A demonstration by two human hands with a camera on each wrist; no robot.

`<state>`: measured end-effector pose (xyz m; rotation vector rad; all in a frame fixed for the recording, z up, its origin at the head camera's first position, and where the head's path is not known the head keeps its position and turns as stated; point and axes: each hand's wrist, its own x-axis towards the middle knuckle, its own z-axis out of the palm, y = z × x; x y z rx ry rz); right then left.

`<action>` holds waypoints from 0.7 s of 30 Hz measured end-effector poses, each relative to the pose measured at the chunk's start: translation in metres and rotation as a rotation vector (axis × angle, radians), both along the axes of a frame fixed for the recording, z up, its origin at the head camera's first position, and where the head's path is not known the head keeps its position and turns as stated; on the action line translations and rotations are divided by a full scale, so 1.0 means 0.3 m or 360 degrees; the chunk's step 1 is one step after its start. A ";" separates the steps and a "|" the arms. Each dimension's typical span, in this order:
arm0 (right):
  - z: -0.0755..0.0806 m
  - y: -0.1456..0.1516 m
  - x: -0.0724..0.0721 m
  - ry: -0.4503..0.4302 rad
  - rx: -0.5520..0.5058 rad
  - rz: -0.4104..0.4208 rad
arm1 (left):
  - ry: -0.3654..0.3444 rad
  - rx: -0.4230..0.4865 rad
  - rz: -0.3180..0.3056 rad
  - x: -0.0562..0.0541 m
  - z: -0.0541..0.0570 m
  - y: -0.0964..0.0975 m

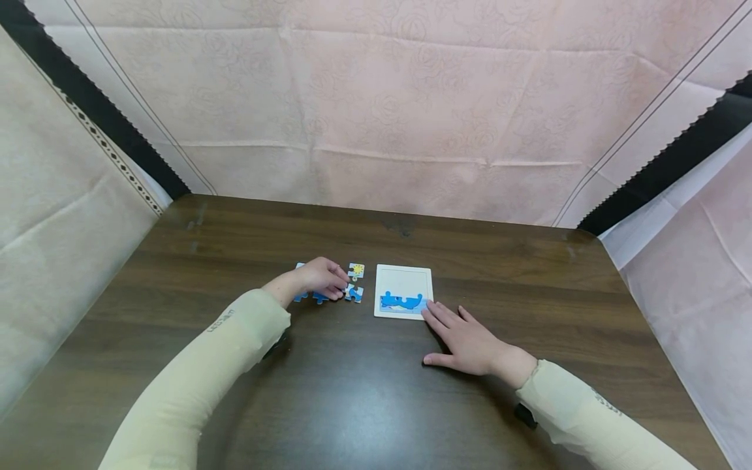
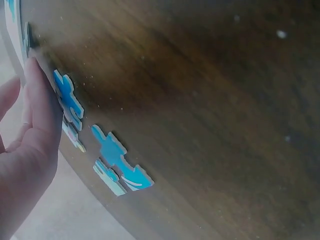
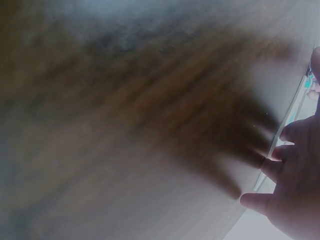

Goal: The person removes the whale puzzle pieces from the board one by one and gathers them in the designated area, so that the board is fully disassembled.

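Note:
My left hand (image 1: 325, 279) is low over the table among loose jigsaw pieces. Its fingertips are right beside a blue-and-white jigsaw piece (image 1: 354, 293) and seem to touch its edge; whether they pinch it is hidden. Just beyond is a piece with a yellow sun (image 1: 356, 269). Blue pieces (image 2: 112, 150) lie below this hand in the left wrist view, partly covered by it in the head view. To the right is a white puzzle board (image 1: 403, 277) with joined blue pieces (image 1: 402, 301) along its lower part. My right hand (image 1: 470, 343) lies with spread fingers, fingertips on the board's lower right corner.
The brown wooden table (image 1: 364, 398) extends around the hands. A pale patterned cloth (image 1: 399, 111) hangs behind its far edge, with more cloth at both sides. Black strips (image 1: 106, 104) run up the corners.

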<state>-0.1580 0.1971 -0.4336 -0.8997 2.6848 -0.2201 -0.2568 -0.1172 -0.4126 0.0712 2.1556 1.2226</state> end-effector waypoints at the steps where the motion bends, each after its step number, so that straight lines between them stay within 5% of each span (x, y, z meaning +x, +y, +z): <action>1: -0.001 0.000 0.000 -0.0001 0.0000 0.0001 | 0.0001 0.0002 -0.0004 0.001 0.001 0.000; 12: 0.006 0.001 0.001 -0.0004 -0.0003 0.0006 | 0.0027 0.0013 -0.0061 0.005 0.022 0.007; 21: 0.000 0.001 -0.004 -0.0004 0.0004 0.0005 | 0.0037 0.0055 -0.0098 -0.009 0.002 0.084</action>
